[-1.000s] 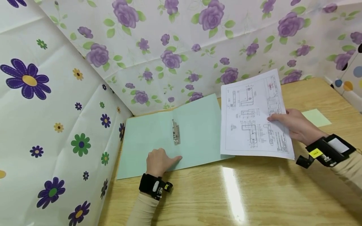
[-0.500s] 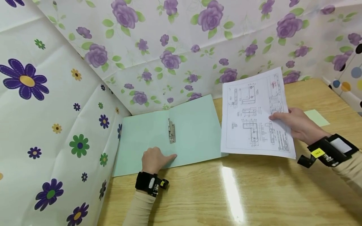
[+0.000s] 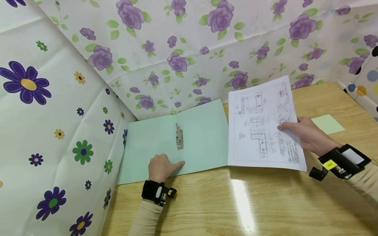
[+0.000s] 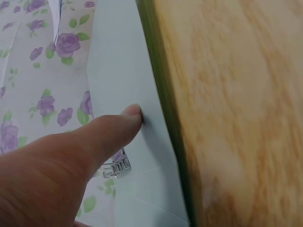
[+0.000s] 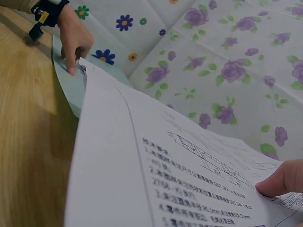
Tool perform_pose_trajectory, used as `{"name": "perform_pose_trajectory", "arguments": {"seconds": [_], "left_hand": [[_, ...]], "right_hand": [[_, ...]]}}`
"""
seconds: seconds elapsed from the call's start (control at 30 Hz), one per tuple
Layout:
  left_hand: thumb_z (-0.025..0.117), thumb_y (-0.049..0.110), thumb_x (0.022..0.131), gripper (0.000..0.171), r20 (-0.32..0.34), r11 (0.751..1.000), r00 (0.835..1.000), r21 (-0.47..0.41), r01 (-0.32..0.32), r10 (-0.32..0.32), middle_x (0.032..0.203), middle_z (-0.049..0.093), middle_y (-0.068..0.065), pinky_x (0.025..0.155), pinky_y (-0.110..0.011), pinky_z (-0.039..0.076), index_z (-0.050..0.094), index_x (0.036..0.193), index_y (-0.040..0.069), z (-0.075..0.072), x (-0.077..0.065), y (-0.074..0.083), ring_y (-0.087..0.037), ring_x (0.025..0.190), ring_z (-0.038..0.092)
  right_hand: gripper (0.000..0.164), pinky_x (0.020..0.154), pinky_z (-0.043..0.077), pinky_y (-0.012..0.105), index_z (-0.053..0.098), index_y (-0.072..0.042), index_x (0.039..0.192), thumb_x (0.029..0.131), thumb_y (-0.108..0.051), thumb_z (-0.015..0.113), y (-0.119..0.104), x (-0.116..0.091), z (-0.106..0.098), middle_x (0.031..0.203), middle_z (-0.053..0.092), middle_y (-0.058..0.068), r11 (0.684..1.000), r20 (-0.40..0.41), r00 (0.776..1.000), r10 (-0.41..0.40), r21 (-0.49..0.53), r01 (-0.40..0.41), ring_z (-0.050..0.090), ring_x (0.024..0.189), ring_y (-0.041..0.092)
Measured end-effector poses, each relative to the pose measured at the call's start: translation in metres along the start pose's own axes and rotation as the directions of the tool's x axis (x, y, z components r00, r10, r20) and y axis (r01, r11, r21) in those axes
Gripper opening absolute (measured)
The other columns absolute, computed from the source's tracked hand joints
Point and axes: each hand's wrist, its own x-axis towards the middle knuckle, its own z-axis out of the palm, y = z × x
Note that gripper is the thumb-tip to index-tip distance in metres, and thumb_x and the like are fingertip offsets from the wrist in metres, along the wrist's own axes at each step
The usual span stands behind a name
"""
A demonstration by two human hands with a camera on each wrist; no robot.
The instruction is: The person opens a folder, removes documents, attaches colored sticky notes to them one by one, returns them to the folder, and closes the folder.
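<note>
A pale green lever-clip folder [image 3: 203, 137] lies spread open on the table, with its metal clip [image 3: 179, 137] near the fold. My left hand [image 3: 160, 167] rests on the folder's near edge by the fold, thumb stretched out to the right; in the left wrist view the thumb [image 4: 109, 132] presses on the cover. My right hand [image 3: 313, 132] pinches a stack of printed sheets [image 3: 260, 114] at its right side, thumb on top, other fingers mostly hidden beneath. Technical drawings cover the top sheet. The stack's left edge meets or slightly overlaps the folder's right edge; contact is unclear.
A small yellow-green paper square [image 3: 328, 124] lies on the wooden table [image 3: 200, 206], behind the right hand. Flower-patterned sheeting [image 3: 177, 59] walls off the back and left sides, close behind the folder.
My right hand has brought the sheets down and slightly left, nearer the folder's right edge. The left hand stays on the folder; the folder shifted slightly left in view earlier, together with the background.
</note>
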Motion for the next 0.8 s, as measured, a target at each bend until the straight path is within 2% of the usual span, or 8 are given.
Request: {"name": "perform_pose_trajectory", "arguments": {"seconds": [0.07,0.17,0.3,0.37,0.43,0.67,0.8], "left_hand": [[0.079,0.094,0.077,0.086,0.003,1.0,1.0,0.0,0.002,-0.002,0.051,0.027,0.012,0.041,-0.029,0.03,0.036,0.048,0.025,0.0,0.0,0.0,-0.011,0.042,0.037],[0.079,0.094,0.076,0.086,-0.008,1.0,1.0,0.002,0.0,0.0,0.052,0.027,0.012,0.041,-0.029,0.03,0.036,0.048,0.025,0.0,-0.001,0.001,-0.01,0.043,0.037],[0.079,0.094,0.076,0.087,-0.028,1.0,1.0,0.011,-0.007,0.007,0.052,0.027,0.011,0.041,-0.029,0.03,0.035,0.048,0.025,0.002,-0.001,0.001,-0.01,0.044,0.036],[0.079,0.095,0.076,0.087,-0.031,1.0,0.999,0.011,-0.008,0.008,0.052,0.027,0.011,0.041,-0.029,0.03,0.035,0.048,0.025,0.003,-0.001,0.001,-0.01,0.043,0.036],[0.078,0.095,0.076,0.087,-0.034,1.0,0.999,0.014,-0.013,0.014,0.052,0.028,0.011,0.041,-0.029,0.029,0.035,0.048,0.024,0.004,-0.001,0.0,-0.011,0.043,0.037],[0.078,0.094,0.077,0.086,-0.021,1.0,1.0,0.015,-0.006,0.006,0.052,0.03,0.009,0.042,-0.03,0.031,0.037,0.048,0.024,0.003,-0.002,0.0,-0.013,0.043,0.041],[0.078,0.093,0.078,0.087,-0.018,1.0,1.0,0.023,-0.009,0.009,0.052,0.03,0.01,0.042,-0.03,0.032,0.037,0.048,0.024,0.002,-0.002,0.0,-0.012,0.043,0.04]], "right_hand": [[0.031,0.09,0.071,0.04,0.051,-0.033,0.139,0.114,-0.021,0.066,0.004,0.0,0.006,0.098,0.08,-0.022,1.0,0.007,1.0,-0.008,0.002,0.008,0.084,0.095,0.009],[0.054,0.092,0.071,0.043,0.046,-0.027,0.162,0.113,-0.016,0.066,0.009,0.0,0.016,0.102,0.081,-0.022,0.999,0.031,0.999,-0.029,0.023,0.028,0.085,0.098,0.011],[0.071,0.092,0.071,0.045,0.031,-0.009,0.175,0.112,-0.015,0.065,0.016,-0.003,0.03,0.104,0.081,-0.017,1.0,0.061,0.998,-0.026,0.017,0.025,0.085,0.099,0.015],[0.069,0.091,0.071,0.045,0.032,-0.002,0.172,0.113,-0.018,0.064,0.022,-0.005,0.037,0.105,0.082,-0.012,1.0,0.076,0.997,-0.009,0.004,0.008,0.085,0.099,0.017],[0.07,0.09,0.071,0.046,0.03,0.0,0.172,0.113,-0.019,0.063,0.028,-0.008,0.045,0.107,0.082,-0.008,1.0,0.093,0.996,0.0,-0.005,0.001,0.086,0.099,0.019],[0.072,0.091,0.071,0.05,0.029,0.001,0.173,0.112,-0.014,0.062,0.042,-0.017,0.071,0.117,0.084,0.002,0.999,0.194,0.981,0.004,0.051,-0.014,0.087,0.105,0.026],[0.072,0.092,0.071,0.051,0.029,0.0,0.173,0.112,-0.014,0.063,0.04,-0.026,0.083,0.118,0.084,0.003,0.996,0.213,0.977,0.014,0.079,-0.032,0.086,0.106,0.027]]}}
